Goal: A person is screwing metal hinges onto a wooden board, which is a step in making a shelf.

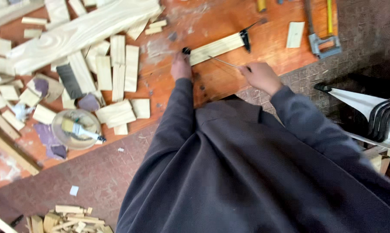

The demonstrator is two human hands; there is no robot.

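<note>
A pale wooden strip [216,48] lies on the orange workbench [229,21], clamped at its far end by a black clamp [246,39]. The left hand [180,67] presses down at the strip's near end, fingers closed on a small dark knob there. The right hand [260,76], just beside the strip, grips a thin metal rod [223,61] that slants toward the wood. Loose wood offcuts [117,64] lie well apart to the left.

no packages, labels, signs, screens visible
</note>
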